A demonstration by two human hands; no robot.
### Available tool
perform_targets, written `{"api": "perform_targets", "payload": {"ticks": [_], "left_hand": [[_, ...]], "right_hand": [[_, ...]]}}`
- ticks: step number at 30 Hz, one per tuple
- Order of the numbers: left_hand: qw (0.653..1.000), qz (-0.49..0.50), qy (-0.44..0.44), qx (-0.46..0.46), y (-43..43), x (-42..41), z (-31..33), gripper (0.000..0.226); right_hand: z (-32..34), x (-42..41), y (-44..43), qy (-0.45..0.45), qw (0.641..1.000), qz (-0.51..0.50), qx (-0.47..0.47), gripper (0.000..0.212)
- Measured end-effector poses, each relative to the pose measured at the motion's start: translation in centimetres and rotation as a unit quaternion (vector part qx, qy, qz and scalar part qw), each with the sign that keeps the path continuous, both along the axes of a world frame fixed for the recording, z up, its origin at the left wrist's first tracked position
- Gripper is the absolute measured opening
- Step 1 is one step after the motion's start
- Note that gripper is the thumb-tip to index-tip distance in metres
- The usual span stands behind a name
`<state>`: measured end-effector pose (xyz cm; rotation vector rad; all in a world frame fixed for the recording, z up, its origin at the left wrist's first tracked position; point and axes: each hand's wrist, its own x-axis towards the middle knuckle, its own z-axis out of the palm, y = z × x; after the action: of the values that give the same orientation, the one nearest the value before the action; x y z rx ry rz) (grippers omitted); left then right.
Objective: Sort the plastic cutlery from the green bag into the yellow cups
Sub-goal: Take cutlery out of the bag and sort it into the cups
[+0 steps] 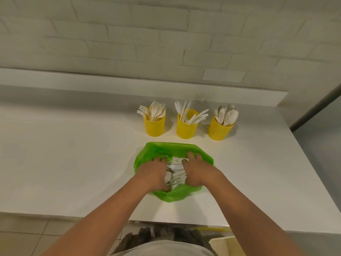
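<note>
A green plastic bag [171,147] lies open on the white counter, with several white cutlery pieces [176,172] showing inside it. My left hand [154,172] and my right hand [198,169] both reach into the bag's mouth, their fingers curled over its far rim; what the fingertips hold is hidden. Behind the bag stand three yellow mesh cups in a row. The left cup [154,126] holds forks, the middle cup [186,127] holds knives, and the right cup [219,129] holds spoons.
The white counter [73,154] runs left and ends at a front edge near my body. A raised ledge [129,85] and a brick wall stand behind the cups. A pale bin corner [223,242] shows below the counter at the right.
</note>
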<state>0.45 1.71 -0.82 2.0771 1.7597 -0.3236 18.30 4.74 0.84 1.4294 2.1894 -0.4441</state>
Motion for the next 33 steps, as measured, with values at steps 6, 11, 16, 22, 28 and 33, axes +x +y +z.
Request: {"api": "perform_targets", "payload": {"ticks": [6, 11, 16, 22, 28, 33], "left_hand": [[0.995, 0.025, -0.096, 0.033, -0.2, -1.0, -0.5, 0.052], [0.989, 0.027, -0.136, 0.055, -0.3, -1.2, -0.7, 0.050], [0.984, 0.022, -0.165, 0.065, -0.6, -1.9, -0.8, 0.059], [0.964, 0.044, -0.255, 0.054, -1.2, -2.7, -1.2, 0.055], [0.947, 0.053, -0.306, 0.081, -1.5, -2.4, -1.6, 0.043], [0.915, 0.099, -0.373, 0.119, -1.1, -2.8, -1.0, 0.037]], "right_hand": [[-1.0, 0.2, -0.3, -0.011, 0.999, 0.026, 0.039, 0.074], [-1.7, 0.2, 0.0, 0.025, 0.996, 0.031, 0.079, 0.063], [-1.9, 0.2, -0.1, 0.037, 0.996, 0.029, 0.075, 0.065], [-2.5, 0.1, -0.4, 0.027, 0.994, 0.050, 0.089, 0.073], [-2.0, -0.8, -0.3, 0.027, 0.987, 0.084, 0.137, 0.058], [-1.9, -0.4, 0.0, 0.076, 0.984, 0.068, 0.145, 0.047]]}}
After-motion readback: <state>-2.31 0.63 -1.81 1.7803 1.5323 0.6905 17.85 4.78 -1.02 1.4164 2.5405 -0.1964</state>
